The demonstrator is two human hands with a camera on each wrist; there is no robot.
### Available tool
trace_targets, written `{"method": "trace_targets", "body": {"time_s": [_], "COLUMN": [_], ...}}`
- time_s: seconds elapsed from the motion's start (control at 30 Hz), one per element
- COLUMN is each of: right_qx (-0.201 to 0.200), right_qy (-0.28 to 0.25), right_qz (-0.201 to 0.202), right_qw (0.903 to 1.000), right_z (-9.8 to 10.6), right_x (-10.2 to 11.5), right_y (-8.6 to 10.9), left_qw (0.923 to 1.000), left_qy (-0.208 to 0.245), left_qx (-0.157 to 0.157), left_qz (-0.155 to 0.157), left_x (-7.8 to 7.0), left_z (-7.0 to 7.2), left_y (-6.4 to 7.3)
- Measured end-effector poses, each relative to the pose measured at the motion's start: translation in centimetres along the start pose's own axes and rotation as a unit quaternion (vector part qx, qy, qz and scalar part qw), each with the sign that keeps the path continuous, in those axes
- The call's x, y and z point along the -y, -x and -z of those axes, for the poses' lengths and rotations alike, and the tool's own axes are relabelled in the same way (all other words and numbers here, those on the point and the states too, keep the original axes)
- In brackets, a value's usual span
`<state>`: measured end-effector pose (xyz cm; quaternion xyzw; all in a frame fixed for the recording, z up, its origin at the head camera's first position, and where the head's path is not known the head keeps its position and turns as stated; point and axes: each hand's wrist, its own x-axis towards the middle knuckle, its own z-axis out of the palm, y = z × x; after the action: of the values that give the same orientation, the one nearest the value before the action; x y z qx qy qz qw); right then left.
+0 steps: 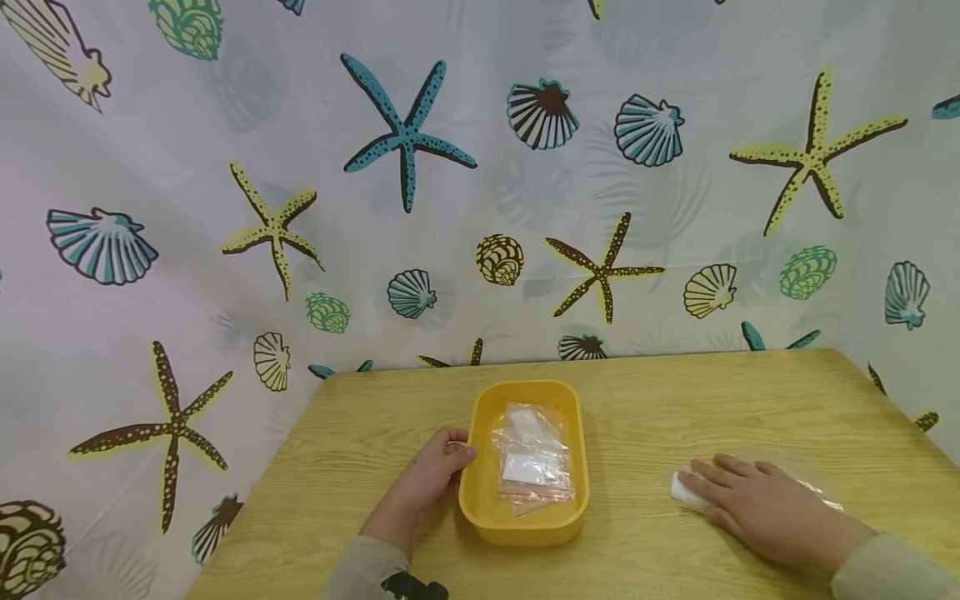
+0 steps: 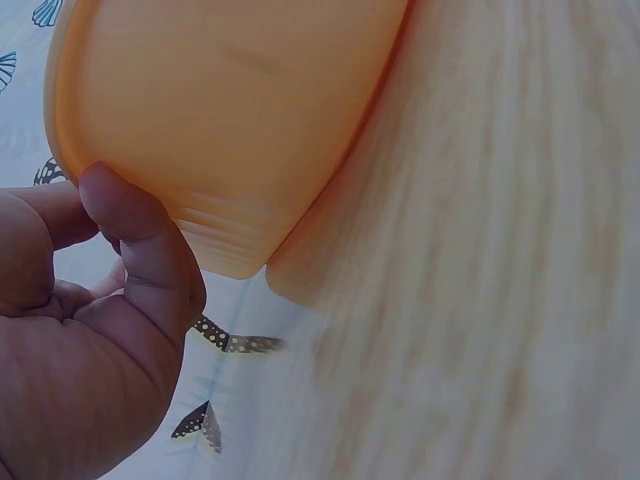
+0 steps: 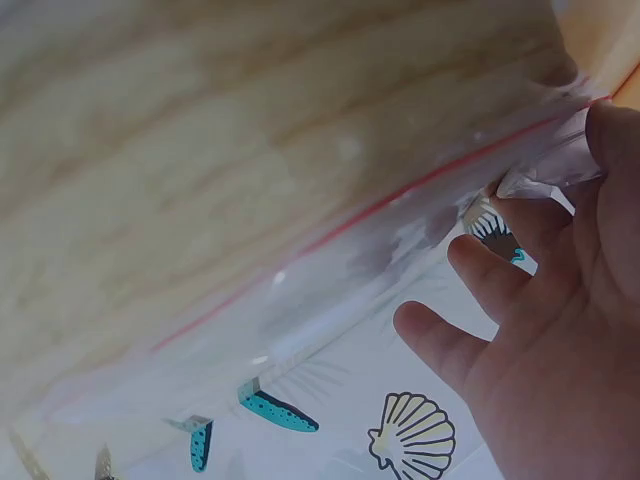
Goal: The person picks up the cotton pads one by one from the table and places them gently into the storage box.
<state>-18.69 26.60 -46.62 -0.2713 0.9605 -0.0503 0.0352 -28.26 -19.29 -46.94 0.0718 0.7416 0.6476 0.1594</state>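
A yellow plastic bin point(image 1: 525, 537) stands on the wooden table, with several clear zip bags point(image 1: 534, 467) holding white contents inside it. My left hand point(image 1: 438, 462) grips the bin's left rim. In the left wrist view the thumb point(image 2: 140, 235) lies against the bin's wall. To the right of the bin, my right hand point(image 1: 757, 508) is over another clear zip bag point(image 3: 340, 260), palm down. A white piece point(image 1: 688, 492) shows past its fingertips. Crinkled plastic sits between thumb and index finger in the right wrist view; the other fingers are spread.
The table point(image 1: 637, 408) has a light wood grain. Behind it and along both sides hangs a white curtain point(image 1: 465, 200) printed with shells and starfish. A small black object point(image 1: 412, 586) is at the left sleeve.
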Motion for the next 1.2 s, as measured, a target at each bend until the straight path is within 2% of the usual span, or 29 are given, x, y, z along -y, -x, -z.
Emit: {"method": "trace_targets", "body": {"time_s": [0.33, 0.47, 0.67, 0.9, 1.2], "right_qx": [-0.053, -0.083, -0.096, -0.104, -0.125], "right_qy": [0.081, 0.094, 0.097, 0.082, 0.088], "right_qz": [0.039, 0.044, 0.046, 0.027, 0.029], "right_qw": [0.9945, 0.9911, 0.9896, 0.9908, 0.9879], "right_z": [-0.1, 0.1, 0.9, 1.8, 2.7], "right_x": [0.2, 0.4, 1.0, 1.8, 2.8], "right_y": [-0.5, -0.8, -1.3, -2.4, -3.4], "left_qw": [1.0, 1.0, 0.9999, 0.9999, 1.0], "left_qy": [-0.008, -0.007, -0.006, -0.001, 0.004], "left_qx": [-0.001, 0.0, 0.004, 0.005, 0.005], "left_qz": [-0.001, -0.005, -0.009, -0.009, -0.005], "left_x": [0.2, 0.3, 0.3, 0.3, 0.3], "left_z": [0.0, 0.0, 0.1, 0.1, 0.1], "left_y": [0.0, -0.1, -0.1, 0.0, -0.1]}}
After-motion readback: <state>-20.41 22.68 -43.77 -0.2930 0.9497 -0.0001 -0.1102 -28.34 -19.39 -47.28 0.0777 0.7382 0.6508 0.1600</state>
